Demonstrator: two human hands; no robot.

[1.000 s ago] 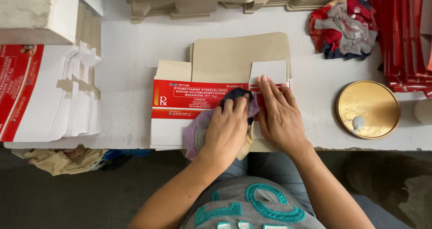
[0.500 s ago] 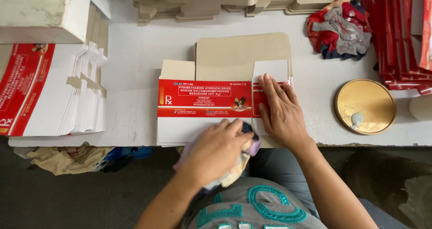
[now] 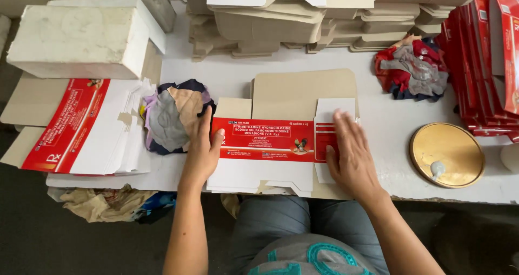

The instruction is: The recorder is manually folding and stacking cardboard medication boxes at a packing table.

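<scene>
On the white worktable point(image 3: 243, 75), centre, a flat unfolded red-and-white carton blank point(image 3: 262, 140) lies printed side up on a plain brown cardboard sheet point(image 3: 303, 88).

Right hand point(image 3: 351, 153) rests palm down on the blank's 3 o'clock end, over the white flap; fingers straight, close together, pressed flat, pinching nothing. Left hand point(image 3: 203, 148) sits at the blank's 9 o'clock edge; thumb on the red panel, fingers together and stretched up, tips touching a wad of multicoloured rags point(image 3: 170, 115) just beside the blank.

Containers: a round gold tin lid point(image 3: 446, 155) at 3 o'clock, well apart from the hand, holds a small blob of whitish paste point(image 3: 437, 169). No other open container seen.

At 9 o'clock, a fanned stack of same red-and-white blanks point(image 3: 81, 129), w/ a white block point(image 3: 75, 42) above it. At 12 o'clock, piles of brown folded card point(image 3: 281, 21). At 1–2 o'clock, a second red-grey rag bundle point(image 3: 413, 69) & a stack of red finished cartons point(image 3: 486, 64).

Vs 0.5 s ago: left hand was at 6 o'clock of the blank, near the table edge, clutching the rags; now it's gone over to 9 o'clock & the rags lie on the table. Right hand hasn't moved off the blank's right end.
</scene>
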